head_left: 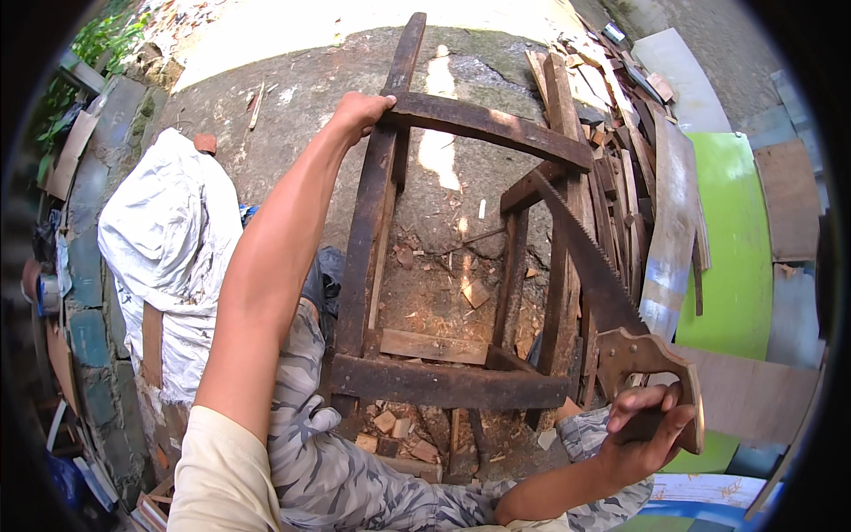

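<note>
A dark, weathered wooden frame of rails and crossbars lies on the ground in front of me. My left hand reaches forward and grips the frame's far corner, where the left rail meets the far crossbar. My right hand is closed on the wooden handle of a hand saw. The toothed blade runs up and to the left, and its tip rests against a short diagonal brace at the frame's right side. My camouflage-trousered legs sit at the near end.
A white sack lies at the left beside a stone wall. Stacked wooden planks and offcuts pile up at the right, next to a green board. Wood chips and sawdust litter the ground inside the frame.
</note>
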Tool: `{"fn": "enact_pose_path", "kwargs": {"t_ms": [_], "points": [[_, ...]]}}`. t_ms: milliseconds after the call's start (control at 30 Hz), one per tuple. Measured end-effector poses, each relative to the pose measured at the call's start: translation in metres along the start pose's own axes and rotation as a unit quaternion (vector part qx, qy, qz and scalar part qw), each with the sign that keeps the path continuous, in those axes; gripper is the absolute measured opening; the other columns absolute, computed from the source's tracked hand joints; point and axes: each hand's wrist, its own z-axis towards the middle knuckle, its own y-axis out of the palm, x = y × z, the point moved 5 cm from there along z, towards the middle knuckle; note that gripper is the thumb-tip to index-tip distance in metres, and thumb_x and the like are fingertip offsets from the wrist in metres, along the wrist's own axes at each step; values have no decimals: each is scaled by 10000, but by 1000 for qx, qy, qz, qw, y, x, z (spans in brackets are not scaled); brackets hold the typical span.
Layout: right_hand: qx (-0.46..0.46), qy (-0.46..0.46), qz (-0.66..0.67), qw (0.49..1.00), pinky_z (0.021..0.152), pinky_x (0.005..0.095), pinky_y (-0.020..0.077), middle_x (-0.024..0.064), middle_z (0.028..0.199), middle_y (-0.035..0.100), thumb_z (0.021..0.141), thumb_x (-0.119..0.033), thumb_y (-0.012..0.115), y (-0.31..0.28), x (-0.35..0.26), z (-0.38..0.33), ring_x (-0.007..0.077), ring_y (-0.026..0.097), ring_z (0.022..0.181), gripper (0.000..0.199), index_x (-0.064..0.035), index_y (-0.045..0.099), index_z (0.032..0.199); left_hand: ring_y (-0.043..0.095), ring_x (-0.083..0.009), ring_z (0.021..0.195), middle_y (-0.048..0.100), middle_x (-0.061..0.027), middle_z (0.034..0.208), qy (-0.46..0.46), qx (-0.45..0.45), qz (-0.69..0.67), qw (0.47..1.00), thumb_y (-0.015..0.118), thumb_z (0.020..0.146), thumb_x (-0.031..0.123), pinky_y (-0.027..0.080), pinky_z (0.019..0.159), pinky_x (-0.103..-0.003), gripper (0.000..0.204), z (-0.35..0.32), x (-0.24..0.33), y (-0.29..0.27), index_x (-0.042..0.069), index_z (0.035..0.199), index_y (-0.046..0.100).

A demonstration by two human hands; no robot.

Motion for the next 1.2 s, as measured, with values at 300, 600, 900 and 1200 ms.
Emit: {"fn": "enact_pose_path", "kwargs": {"t_ms": [300,600,900,1200], "points": [[-222,37,-124,967,462,316,448,60,639,577,982,-309,708,178,116,-53,139,585,532,341,-26,523,939,481,-124,613,524,-4,708,29,9,-45,999,757,926,311,419,534,-325,321,-8,4,11,41,780,665],[-178,-85,-108,974,498,389,478,124,630,572,983,-324,701,262,205,-13,266,622,532,364,-17,507,970,675,-232,734,725,-198,890,53,33,-86,994,828,829,299,517,639,-385,454,3,-2,14,-134,904,713],[-172,-132,-118,969,498,357,480,104,609,560,966,-363,717,279,218,4,237,623,529,401,-22,506,965,554,-170,588,630,-105,715,86,39,-8,996,784,865,368,418,523,-366,470,-3,2,16,-86,795,683],[-149,-180,-89,968,499,334,488,91,643,553,987,-337,692,272,190,-15,198,615,539,369,-10,523,954,700,-289,850,722,-237,937,95,74,7,993,771,869,364,533,739,-405,536,8,-3,16,-159,961,701]]}}
